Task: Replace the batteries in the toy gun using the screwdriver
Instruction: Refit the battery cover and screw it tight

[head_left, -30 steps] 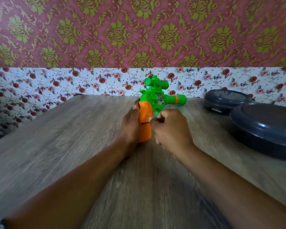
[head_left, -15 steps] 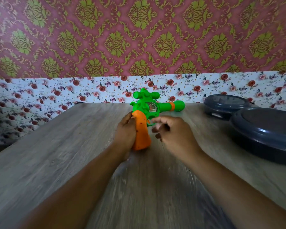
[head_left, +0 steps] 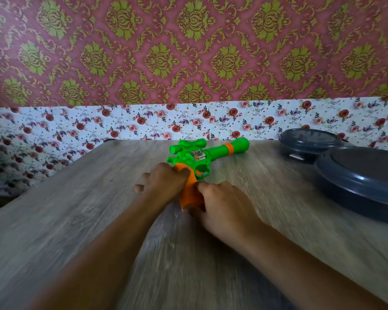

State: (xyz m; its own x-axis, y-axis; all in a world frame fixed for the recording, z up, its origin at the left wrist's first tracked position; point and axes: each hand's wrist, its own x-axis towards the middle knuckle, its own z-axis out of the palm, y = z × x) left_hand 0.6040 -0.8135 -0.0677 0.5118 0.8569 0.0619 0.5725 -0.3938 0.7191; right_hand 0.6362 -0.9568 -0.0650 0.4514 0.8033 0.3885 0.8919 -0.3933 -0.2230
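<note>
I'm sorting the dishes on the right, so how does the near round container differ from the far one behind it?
The near container looks larger and is cut off by the picture's right edge; the far container looks smaller and shows almost whole. The near one sits closer to the table's front, and the far one stands by the floral wall and shows a pale latch on its front. Both are dark blue-grey, round, lidded and untouched.

Both forearms reach in from the bottom edge and converge toward 12 o'clock near the frame's middle. The left hand (head_left: pixel 166 181) lies knuckles up, its thumb hooked toward 3 o'clock and two fingers (head_left: pixel 139 187) spread out at 9 o'clock. The right hand (head_left: pixel 222 204) sits just beside it at 4 o'clock, back up, fingers curled under and hidden.
</note>
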